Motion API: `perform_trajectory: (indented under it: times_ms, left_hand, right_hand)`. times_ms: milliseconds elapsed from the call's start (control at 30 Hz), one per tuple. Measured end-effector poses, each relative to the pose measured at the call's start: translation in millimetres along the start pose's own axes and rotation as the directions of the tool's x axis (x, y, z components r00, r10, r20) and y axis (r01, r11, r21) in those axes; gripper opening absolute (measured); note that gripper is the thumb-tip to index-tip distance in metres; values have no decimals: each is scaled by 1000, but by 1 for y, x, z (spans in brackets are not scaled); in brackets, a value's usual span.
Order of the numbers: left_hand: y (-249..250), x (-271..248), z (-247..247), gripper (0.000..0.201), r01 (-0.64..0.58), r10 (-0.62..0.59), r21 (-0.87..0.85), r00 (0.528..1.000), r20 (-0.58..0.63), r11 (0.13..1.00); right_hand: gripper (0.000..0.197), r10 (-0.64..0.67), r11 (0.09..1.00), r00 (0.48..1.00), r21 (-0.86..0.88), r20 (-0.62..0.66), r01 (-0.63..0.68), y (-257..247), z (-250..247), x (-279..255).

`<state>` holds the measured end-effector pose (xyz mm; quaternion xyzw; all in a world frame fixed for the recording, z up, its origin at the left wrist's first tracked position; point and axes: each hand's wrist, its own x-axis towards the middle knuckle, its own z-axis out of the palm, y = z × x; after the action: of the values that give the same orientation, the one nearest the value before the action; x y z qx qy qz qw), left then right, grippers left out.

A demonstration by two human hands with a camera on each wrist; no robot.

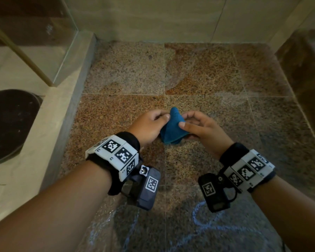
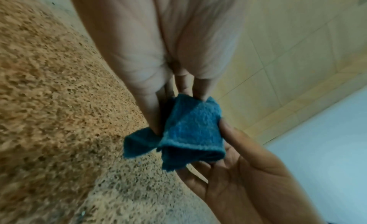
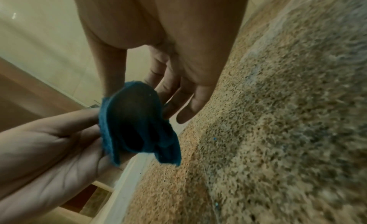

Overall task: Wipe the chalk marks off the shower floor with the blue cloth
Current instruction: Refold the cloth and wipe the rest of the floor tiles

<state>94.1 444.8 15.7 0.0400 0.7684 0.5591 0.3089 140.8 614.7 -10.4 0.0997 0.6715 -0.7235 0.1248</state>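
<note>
A small folded blue cloth [image 1: 173, 127] hangs between both hands, a little above the speckled granite shower floor [image 1: 127, 70]. My left hand [image 1: 151, 124] pinches its left edge with thumb and fingers. My right hand [image 1: 195, 127] pinches the right side, thumb on top, other fingers curled underneath. In the left wrist view the blue cloth [image 2: 190, 130] droops open at the bottom between the left hand's fingers [image 2: 184, 86] and the right hand [image 2: 238, 164]. The right wrist view shows the cloth [image 3: 137, 125] as a dark hollow fold. Pale blue chalk lines [image 1: 200, 220] lie on the floor below my wrists.
A raised beige curb [image 1: 65, 110] and a glass panel [image 1: 31, 42] bound the floor on the left. Tiled walls [image 1: 153, 17] close the back and right. A dark round mat [image 1: 9, 124] lies outside the curb. Faint smears [image 1: 231, 99] mark the middle tiles.
</note>
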Motion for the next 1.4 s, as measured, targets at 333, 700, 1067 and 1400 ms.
perform_trajectory:
  times_ms: [333,700,1067,1400]
  left_hand:
    - [6,7,4,19,-152,155,192,988,-2,970]
    - [16,-34,-17,63,27,-70,709,997,32,705]
    - [80,-127,-26,70,184,-242,708,970,-18,681]
    - [224,-187,-56,71,200,-270,725,963,-20,659]
  right_hand:
    - [24,103,976,988,180,114,-123,-2,-7,4]
    - [26,19,451,995,-889,101,82,-47,-43,8]
    - [35,262,358,958,-911,-115,-207,-125,-49,-95]
    - [44,344,390,896,-826,-279,-407,-257,-13,-171]
